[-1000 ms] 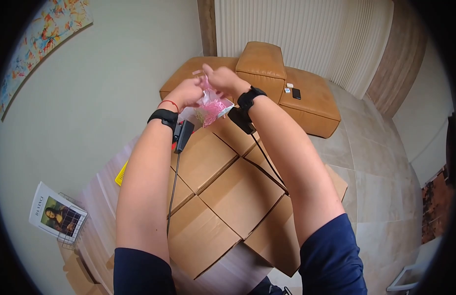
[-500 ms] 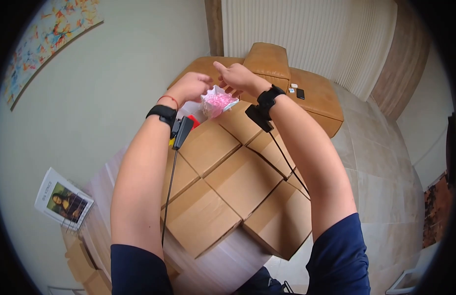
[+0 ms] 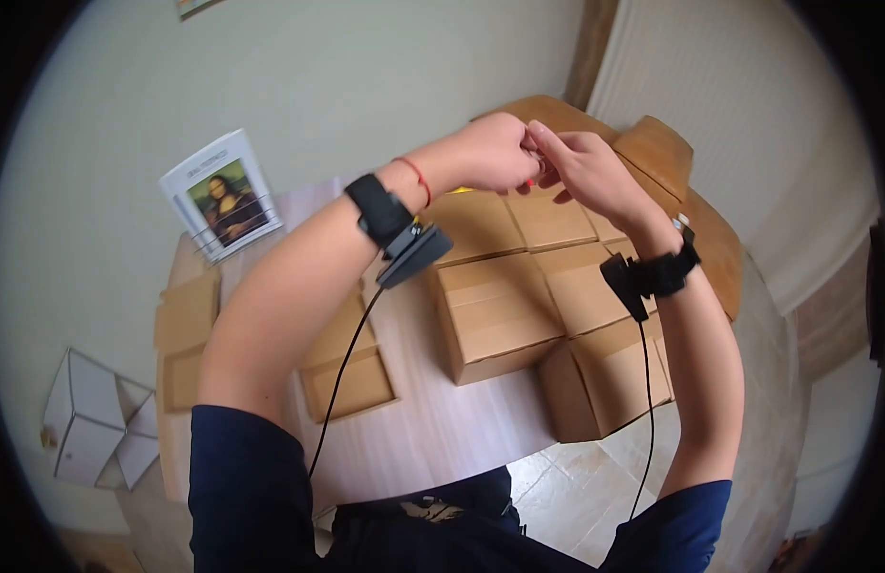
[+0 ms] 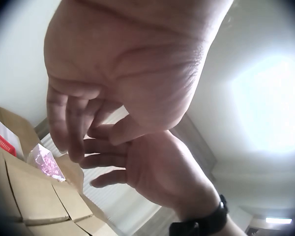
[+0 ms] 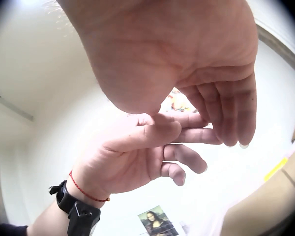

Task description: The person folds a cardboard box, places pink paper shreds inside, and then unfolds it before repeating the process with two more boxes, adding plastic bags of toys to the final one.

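Above the cardboard boxes [image 3: 500, 310], my left hand [image 3: 495, 155] and right hand [image 3: 600, 181] meet at the fingers. Seen from the left wrist, the left fingers [image 4: 74, 123] hang loosely bent and overlap those of the right hand [image 4: 155, 167]. The right wrist view shows the right hand [image 5: 187, 49] with relaxed fingers, touching the left hand [image 5: 130, 160]. Nothing shows in either hand. A white box of pink shreds [image 4: 49, 167] stands beyond the cardboard boxes, apart from both hands, beside a red item [image 4: 5, 144].
A book with a portrait [image 3: 230, 205] stands in a wire rack at the table's back left. Open shallow cardboard boxes [image 3: 350, 384] lie on the wooden table [image 3: 433, 420]. A white cabinet [image 3: 87, 420] is at far left, and a brown leather seat [image 3: 715, 224] behind the boxes.
Both hands have left the box of pink shreds and come together. The head view has turned left and downward, bringing the book, open boxes and table front into view.
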